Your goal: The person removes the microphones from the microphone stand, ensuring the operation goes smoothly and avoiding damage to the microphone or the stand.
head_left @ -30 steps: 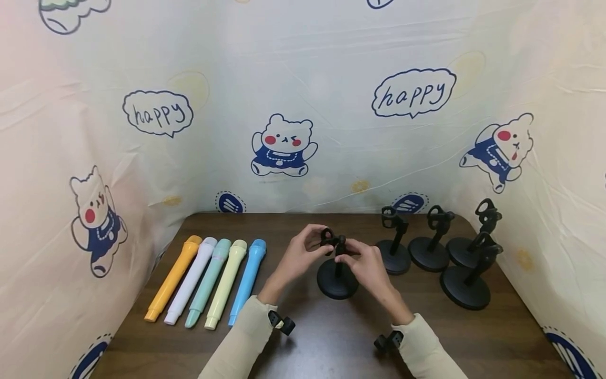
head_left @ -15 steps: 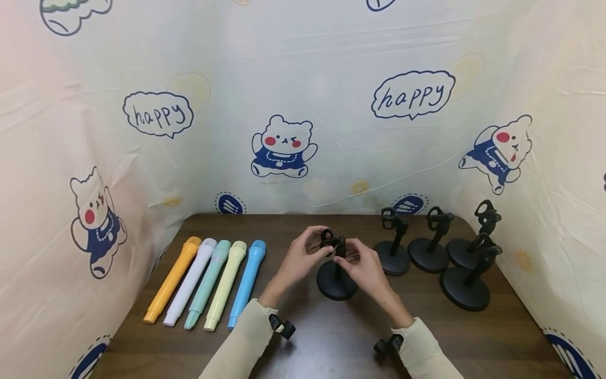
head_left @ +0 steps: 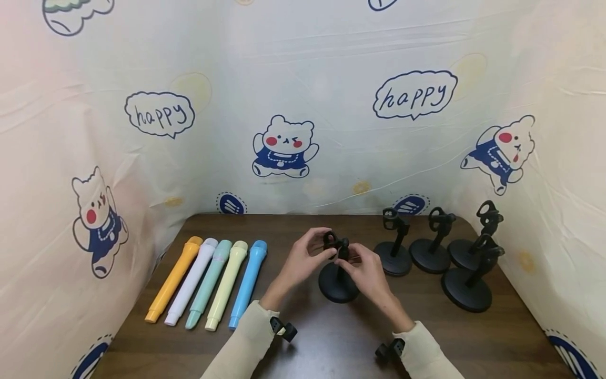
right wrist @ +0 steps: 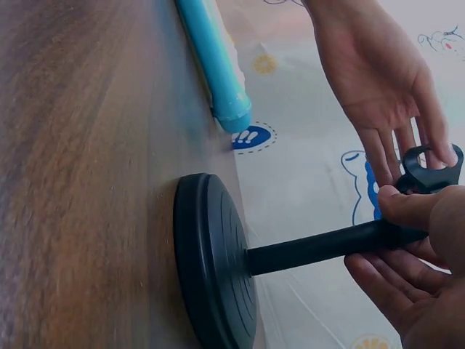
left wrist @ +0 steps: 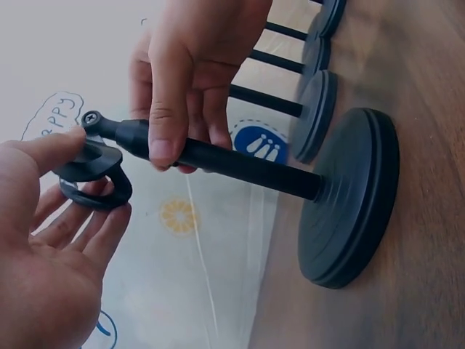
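A black desktop microphone stand (head_left: 338, 285) with a round base stands upright near the table's middle, between both hands. My left hand (head_left: 305, 253) pinches its ring-shaped clip (left wrist: 94, 166) between thumb and fingers. With thumb and fingers, my right hand (head_left: 368, 269) grips the upper pole (left wrist: 251, 171), just below the screwed joint (left wrist: 92, 120) that carries the clip. The round base (right wrist: 218, 262) shows at the pole's lower end in the right wrist view. Parts of the clip are hidden behind the fingers.
Several similar black stands (head_left: 466, 289) are grouped on the right of the brown table (head_left: 326, 345). On the left, several toy microphones lie side by side, from an orange one (head_left: 172, 279) to a blue one (head_left: 248, 284). A printed cloth (head_left: 284, 68) encloses the back and sides.
Both hands and the stand between them have shifted very slightly right and nearer. The holds on clip and pole stay the same, and the other stands and toy microphones keep their places.
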Available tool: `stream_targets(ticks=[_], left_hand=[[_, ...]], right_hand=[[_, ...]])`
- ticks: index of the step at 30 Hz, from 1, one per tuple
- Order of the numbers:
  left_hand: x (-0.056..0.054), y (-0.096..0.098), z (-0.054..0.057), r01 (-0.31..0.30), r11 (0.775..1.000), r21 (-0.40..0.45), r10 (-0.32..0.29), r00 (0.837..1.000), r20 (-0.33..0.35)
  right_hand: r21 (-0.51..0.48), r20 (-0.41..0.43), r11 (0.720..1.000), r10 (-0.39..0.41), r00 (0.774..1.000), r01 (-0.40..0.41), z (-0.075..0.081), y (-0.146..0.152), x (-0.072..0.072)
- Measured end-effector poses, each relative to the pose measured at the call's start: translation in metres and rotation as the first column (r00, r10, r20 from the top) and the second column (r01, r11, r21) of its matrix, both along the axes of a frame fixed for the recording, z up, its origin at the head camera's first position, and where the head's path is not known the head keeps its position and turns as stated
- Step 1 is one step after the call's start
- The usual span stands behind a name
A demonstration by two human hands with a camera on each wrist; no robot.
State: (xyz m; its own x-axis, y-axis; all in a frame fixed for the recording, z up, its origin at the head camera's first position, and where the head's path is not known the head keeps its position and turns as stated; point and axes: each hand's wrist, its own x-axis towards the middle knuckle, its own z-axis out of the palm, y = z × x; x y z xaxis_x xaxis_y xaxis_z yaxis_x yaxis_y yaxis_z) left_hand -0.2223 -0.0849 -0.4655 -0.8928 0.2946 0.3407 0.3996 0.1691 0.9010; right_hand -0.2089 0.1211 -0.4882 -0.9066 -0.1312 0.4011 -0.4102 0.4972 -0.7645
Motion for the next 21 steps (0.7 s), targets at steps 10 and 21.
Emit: stream_targets(ticks=[10,21], left_hand=[[0.006,0.001,0.003,0.016,1.000,-0.020,-0.016,1.000,-0.007],[0.008,-0.007,0.004,-0.023,1.000,-0.015,0.023,1.000,-0.003]], right_hand=[[0.005,-0.028,1.000,-0.013,1.000,0.013,0.006,0.017,0.009],[0.042,-0.052,0.997,-0.058,0.997,0.060,0.015,0.043,0.016]])
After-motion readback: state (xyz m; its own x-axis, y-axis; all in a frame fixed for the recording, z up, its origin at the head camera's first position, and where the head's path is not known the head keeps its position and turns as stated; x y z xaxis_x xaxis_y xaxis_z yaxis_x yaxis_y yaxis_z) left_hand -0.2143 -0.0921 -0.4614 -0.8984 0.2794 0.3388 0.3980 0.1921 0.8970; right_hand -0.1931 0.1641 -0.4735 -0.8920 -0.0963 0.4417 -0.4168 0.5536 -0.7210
